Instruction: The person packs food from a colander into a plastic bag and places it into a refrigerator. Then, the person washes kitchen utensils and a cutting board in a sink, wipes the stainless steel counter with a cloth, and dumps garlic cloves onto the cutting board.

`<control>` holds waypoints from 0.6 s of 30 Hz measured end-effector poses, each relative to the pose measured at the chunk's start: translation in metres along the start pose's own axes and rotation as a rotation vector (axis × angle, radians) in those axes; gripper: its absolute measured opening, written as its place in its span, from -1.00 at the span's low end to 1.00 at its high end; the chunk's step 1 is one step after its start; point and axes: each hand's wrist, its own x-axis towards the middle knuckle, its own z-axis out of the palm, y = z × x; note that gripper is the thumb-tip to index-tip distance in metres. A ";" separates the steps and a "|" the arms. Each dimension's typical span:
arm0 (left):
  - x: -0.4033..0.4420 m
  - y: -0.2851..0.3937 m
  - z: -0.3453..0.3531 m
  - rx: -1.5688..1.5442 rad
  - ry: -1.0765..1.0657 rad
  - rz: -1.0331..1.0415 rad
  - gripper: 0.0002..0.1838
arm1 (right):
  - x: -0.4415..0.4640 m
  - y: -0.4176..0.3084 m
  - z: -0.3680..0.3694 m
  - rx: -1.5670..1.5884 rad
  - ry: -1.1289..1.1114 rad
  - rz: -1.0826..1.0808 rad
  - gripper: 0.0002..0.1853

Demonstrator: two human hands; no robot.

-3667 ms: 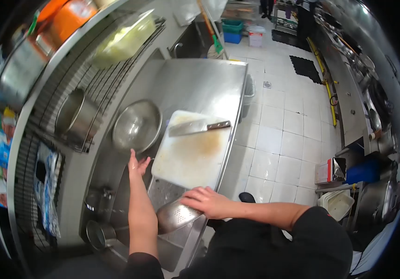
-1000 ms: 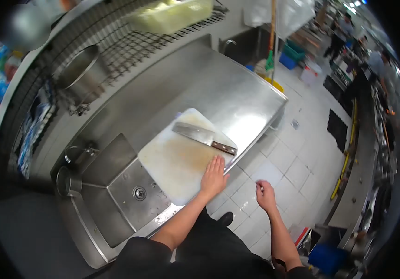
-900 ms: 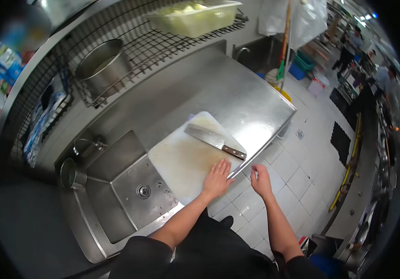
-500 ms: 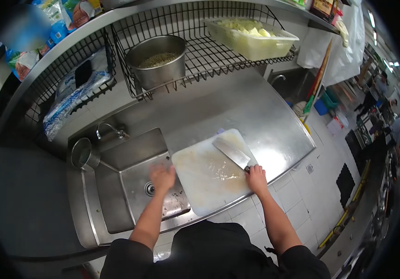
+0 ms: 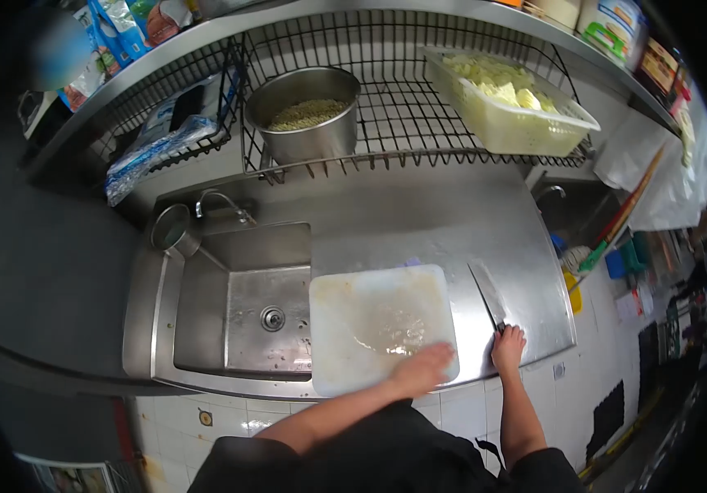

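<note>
A white cutting board point(image 5: 370, 316) lies on the steel counter beside the sink, with a wet, shiny patch near its middle. My left hand point(image 5: 423, 370) is over the board's lower right part, and its fingers are smeared by motion. To the right of the board, my right hand point(image 5: 509, 349) is closed around the dark handle of a kitchen knife point(image 5: 489, 292). The wide blade points away from me, over the bare steel. I cannot tell whether the blade touches the counter.
A steel sink point(image 5: 267, 287) with a faucet point(image 5: 222, 205) is left of the board, with a metal pot point(image 5: 174, 232) at its corner. Above, a wire rack point(image 5: 394, 107) holds a steel pot of grains point(image 5: 304, 140) and a plastic basket of cut pale-green vegetable point(image 5: 526, 127).
My left hand has moved right, from above the sink to the board. My right hand has carried the knife off the board to the right. The camera view has turned.
</note>
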 end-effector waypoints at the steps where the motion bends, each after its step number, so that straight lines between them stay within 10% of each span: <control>1: 0.006 -0.002 0.002 0.013 0.008 -0.023 -0.33 | 0.003 -0.003 -0.002 0.017 -0.071 0.037 -0.65; 5: 0.019 -0.011 -0.026 0.064 -0.168 -0.262 -0.19 | -0.002 -0.033 -0.020 0.051 -0.022 -0.094 -0.41; 8: -0.029 -0.109 -0.027 0.400 0.292 -0.494 -0.16 | -0.021 -0.049 -0.019 0.119 -0.101 -0.231 -0.44; 13: -0.134 -0.212 -0.179 0.472 -0.097 -1.320 -0.24 | -0.039 -0.086 -0.028 0.280 -0.174 -0.448 -0.41; 15: -0.176 -0.243 -0.177 0.707 0.257 -1.670 -0.36 | -0.036 -0.097 -0.039 0.260 -0.197 -0.484 -0.38; 18: -0.205 -0.253 -0.199 0.405 0.418 -1.426 -0.41 | -0.025 -0.115 -0.041 0.262 -0.255 -0.466 -0.31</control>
